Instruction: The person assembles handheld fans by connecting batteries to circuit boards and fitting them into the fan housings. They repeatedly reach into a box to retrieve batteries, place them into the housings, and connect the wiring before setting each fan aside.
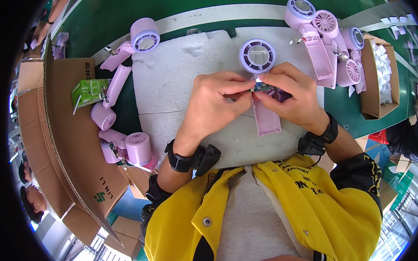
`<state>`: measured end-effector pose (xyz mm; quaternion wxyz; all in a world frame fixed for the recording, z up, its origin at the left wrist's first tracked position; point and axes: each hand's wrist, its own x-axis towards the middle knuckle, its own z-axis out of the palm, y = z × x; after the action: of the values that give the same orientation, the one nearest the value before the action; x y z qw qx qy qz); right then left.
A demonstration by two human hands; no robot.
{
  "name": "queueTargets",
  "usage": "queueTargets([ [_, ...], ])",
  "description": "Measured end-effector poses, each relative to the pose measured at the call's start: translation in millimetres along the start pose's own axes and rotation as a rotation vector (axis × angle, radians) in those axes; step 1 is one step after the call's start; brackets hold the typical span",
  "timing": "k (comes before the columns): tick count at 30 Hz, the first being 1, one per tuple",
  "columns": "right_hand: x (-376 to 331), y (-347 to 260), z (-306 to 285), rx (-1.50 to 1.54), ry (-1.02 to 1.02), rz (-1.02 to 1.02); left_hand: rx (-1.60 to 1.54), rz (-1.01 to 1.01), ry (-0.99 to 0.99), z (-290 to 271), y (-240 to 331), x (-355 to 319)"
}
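A pink handheld fan lies in front of me, its round lilac-rimmed head pointing away and its open handle shell toward me. Between my hands is a small green-blue circuit board with wires, at the top of the handle. My left hand is closed, thumb and forefinger pinching at the board's left end. My right hand grips the board from the right, its forefinger by a small white piece. The fingers hide part of the board and wires.
White foam sheets cover the green table. More pink fan parts lie at left, and others at far right. A green packet stands by the large cardboard box. At right, a carton holds white pieces.
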<state>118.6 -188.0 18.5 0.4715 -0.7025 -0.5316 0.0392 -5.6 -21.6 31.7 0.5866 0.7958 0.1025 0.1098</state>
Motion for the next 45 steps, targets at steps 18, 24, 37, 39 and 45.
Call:
queueTargets([
  [18, 0.6, -11.6, -2.0, 0.069, -0.02, 0.167, -0.277, -0.16, -0.074, -3.4, -7.3, -1.8],
  [24, -3.9, -17.1, -8.5, 0.039, -0.077, 0.3, -0.19, -0.121, -0.106, -2.0, -4.4, 2.2],
  [37, -7.0, -13.0, -11.3, -0.058, -0.135, 0.16, -0.223, -0.245, -0.211, -3.8, 0.7, 2.2],
  [39, -8.0, -12.8, -10.6, -0.067, -0.129, 0.16, -0.228, -0.234, -0.205, -3.0, -0.1, 2.2],
  [45, -9.0, -12.9, -10.2, -0.1, -0.132, 0.162, -0.252, -0.227, -0.181, 0.9, -6.3, 1.7],
])
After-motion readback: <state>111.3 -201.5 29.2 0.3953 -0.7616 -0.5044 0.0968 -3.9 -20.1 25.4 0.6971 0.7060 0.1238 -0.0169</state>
